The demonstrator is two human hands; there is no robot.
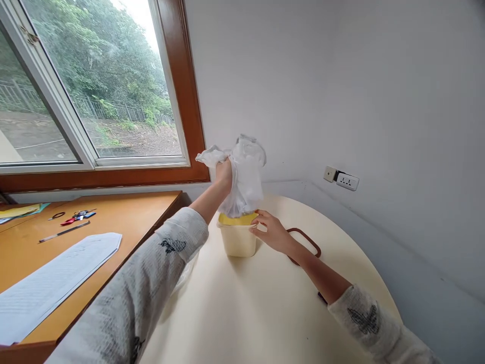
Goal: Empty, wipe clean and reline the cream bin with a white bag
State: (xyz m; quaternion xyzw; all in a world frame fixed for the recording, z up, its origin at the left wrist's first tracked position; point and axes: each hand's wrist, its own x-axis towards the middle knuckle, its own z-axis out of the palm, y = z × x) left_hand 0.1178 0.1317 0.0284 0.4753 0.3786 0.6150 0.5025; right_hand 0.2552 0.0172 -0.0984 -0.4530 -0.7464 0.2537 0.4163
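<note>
A crumpled white plastic bag [247,174] is gripped in my left hand [224,174], raised just above a small cream-coloured bin [238,241]. The bag's lower end hangs at the bin's opening, and its loose top sticks up on both sides of my fist. My right hand [272,231] is at the bin's right rim, thumb and fingers bent around the edge as if pinching it. The bin stands upright on a cream round table [235,313]. Its inside looks yellow.
A brown rounded frame [317,248] lies on the table behind my right forearm. To the left, a wooden desk [140,212] holds papers [64,275], a pen [64,232] and scissors [71,220]. A wall socket [347,181] is at right.
</note>
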